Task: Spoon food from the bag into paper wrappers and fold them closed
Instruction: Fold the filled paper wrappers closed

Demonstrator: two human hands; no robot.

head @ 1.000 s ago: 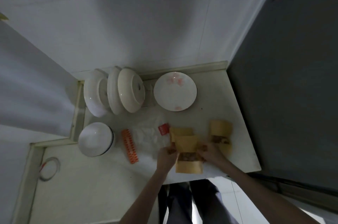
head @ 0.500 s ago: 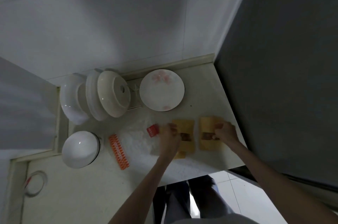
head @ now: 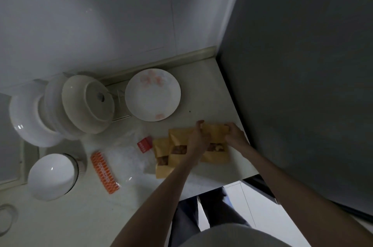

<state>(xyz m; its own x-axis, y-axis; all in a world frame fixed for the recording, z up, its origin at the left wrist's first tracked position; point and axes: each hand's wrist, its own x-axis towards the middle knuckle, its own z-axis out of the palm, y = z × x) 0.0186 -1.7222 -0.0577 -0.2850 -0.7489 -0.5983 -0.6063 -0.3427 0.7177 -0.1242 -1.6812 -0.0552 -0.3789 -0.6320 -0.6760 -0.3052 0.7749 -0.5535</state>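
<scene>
Three brown paper wrappers lie side by side on the counter, each showing dark food through a window. The right wrapper [head: 215, 153] has its top edge held from both sides: my left hand [head: 198, 137] pinches its left corner and my right hand [head: 235, 134] pinches its right corner. The middle wrapper [head: 177, 145] overlaps the left wrapper [head: 162, 163], and my left forearm crosses over the middle one. A clear plastic bag [head: 125, 156] with an orange printed strip [head: 105, 172] and a red label [head: 145, 144] lies flat to their left. No spoon is visible.
A flowered plate [head: 152, 94] sits behind the wrappers. Bowls and plates stand on edge in a rack [head: 80, 105] at the left, with a white bowl [head: 51, 176] in front of it. A dark appliance side [head: 302, 85] borders the counter on the right; the counter's front edge [head: 232, 179] runs just below the wrappers.
Both hands have come together on the right wrapper's top edge; before, my left hand was at the middle wrappers. The camera has also shifted.
</scene>
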